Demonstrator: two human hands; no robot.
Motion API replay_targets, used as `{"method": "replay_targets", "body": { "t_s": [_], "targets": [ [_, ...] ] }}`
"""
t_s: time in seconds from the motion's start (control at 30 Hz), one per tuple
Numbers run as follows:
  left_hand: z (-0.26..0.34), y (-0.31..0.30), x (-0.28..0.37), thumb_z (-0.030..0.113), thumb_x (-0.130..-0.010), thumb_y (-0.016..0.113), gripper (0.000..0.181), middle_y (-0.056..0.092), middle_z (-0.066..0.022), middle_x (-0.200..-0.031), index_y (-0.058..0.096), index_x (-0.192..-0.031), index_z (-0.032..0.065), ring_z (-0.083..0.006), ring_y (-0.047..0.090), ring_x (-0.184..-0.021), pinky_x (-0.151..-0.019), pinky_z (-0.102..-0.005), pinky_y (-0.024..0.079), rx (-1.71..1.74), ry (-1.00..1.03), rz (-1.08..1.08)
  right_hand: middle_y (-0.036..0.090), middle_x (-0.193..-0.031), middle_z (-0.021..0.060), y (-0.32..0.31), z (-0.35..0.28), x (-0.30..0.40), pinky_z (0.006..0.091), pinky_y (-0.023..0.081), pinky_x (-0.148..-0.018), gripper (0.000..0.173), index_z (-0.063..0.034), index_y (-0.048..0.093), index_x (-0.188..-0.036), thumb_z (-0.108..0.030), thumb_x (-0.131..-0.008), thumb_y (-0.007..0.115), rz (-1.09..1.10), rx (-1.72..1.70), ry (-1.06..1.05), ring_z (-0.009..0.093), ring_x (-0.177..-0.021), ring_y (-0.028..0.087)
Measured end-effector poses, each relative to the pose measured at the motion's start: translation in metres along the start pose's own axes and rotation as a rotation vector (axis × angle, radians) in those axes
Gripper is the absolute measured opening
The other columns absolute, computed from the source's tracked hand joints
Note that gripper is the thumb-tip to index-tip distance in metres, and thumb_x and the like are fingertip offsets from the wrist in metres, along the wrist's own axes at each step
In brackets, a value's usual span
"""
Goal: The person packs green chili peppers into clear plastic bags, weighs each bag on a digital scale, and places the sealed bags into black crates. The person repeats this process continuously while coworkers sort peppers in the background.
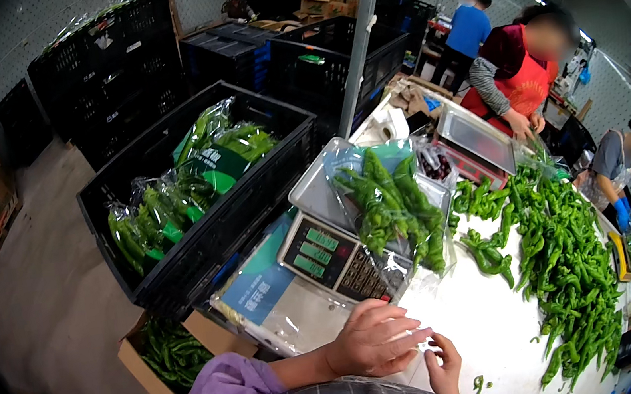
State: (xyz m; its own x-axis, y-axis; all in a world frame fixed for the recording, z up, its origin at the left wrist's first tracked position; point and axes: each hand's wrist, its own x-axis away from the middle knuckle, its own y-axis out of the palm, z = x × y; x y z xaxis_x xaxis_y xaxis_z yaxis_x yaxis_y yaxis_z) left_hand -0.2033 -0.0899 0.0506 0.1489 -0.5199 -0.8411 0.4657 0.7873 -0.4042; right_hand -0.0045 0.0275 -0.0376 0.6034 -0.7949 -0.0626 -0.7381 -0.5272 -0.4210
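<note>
My left hand (373,337), its sleeve purple, hovers over the white table (447,314) just in front of a digital weighing scale (324,256). Nothing shows in its slightly spread fingers. The fingertips of my right hand (445,363) meet or nearly meet those of the left. Its thumb and forefinger are apart, and the rest of it is partly hidden by my checked apron. A clear plastic bag of green peppers (392,204) rests tilted on the scale's metal pan, hanging over the keypad. The scale's display is lit.
Loose green peppers (560,259) are heaped along the table's right side. A black crate (207,242) holds bagged peppers at left; below it stands a cardboard box of peppers (174,353). A metal post (361,45) rises behind the scale. A co-worker in a red apron (510,79) stands across.
</note>
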Motion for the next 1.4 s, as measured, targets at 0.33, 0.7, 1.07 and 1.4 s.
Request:
{"method": "replay_targets", "body": {
  "t_s": [0.33, 0.7, 1.07, 1.4],
  "targets": [
    [0.026, 0.003, 0.001, 0.012, -0.071, 0.062, 0.032, 0.058, 0.0008, -0.098, 0.063, -0.103, 0.013, -0.0173, 0.054, -0.092, -0.078, -0.0312, 0.042, 0.152, 0.121, -0.08, 0.059, -0.097, 0.0127, -0.003, -0.016, 0.013, 0.0284, 0.047, -0.069, 0.031, 0.0006, 0.055, -0.106, -0.001, -0.075, 0.06, 0.005, 0.101, -0.195, 0.02, -0.085, 0.058],
    [-0.005, 0.017, 0.005, 0.027, -0.058, 0.079, 0.098, 0.043, -0.02, -0.112, 0.02, -0.132, -0.0007, -0.0324, 0.046, -0.101, -0.084, -0.0416, 0.038, -0.25, -0.36, -0.035, 0.043, -0.122, 0.021, 0.0, -0.04, -0.015, 0.0406, 0.036, -0.091, 0.055, 0.0004, 0.047, -0.116, -0.002, -0.064, 0.065, 0.22, 0.314, -0.455, 0.036, -0.112, 0.042],
    [-0.026, 0.019, 0.045, 0.003, -0.076, 0.054, 0.056, 0.05, -0.0038, -0.055, 0.041, -0.129, 0.0114, -0.0136, 0.05, -0.047, -0.049, -0.0276, 0.042, 0.063, -0.651, -0.075, 0.055, -0.067, 0.0034, -0.013, 0.003, -0.084, 0.0217, 0.042, -0.053, 0.015, 0.0038, 0.059, -0.09, -0.007, -0.083, 0.053, 0.199, -0.104, 0.06, 0.008, -0.057, 0.05],
    [-0.043, 0.028, 0.142, 0.005, -0.081, 0.048, 0.058, 0.045, 0.0036, -0.061, 0.027, -0.135, 0.0085, -0.0044, 0.042, -0.053, -0.05, -0.0202, 0.035, 0.597, -1.042, -0.1, 0.038, -0.051, -0.0043, -0.028, 0.026, -0.041, 0.0181, 0.023, -0.035, 0.011, -0.0091, 0.05, -0.078, -0.018, -0.084, 0.055, 0.143, -0.495, 0.299, 0.004, -0.038, 0.032]
  ]
}}
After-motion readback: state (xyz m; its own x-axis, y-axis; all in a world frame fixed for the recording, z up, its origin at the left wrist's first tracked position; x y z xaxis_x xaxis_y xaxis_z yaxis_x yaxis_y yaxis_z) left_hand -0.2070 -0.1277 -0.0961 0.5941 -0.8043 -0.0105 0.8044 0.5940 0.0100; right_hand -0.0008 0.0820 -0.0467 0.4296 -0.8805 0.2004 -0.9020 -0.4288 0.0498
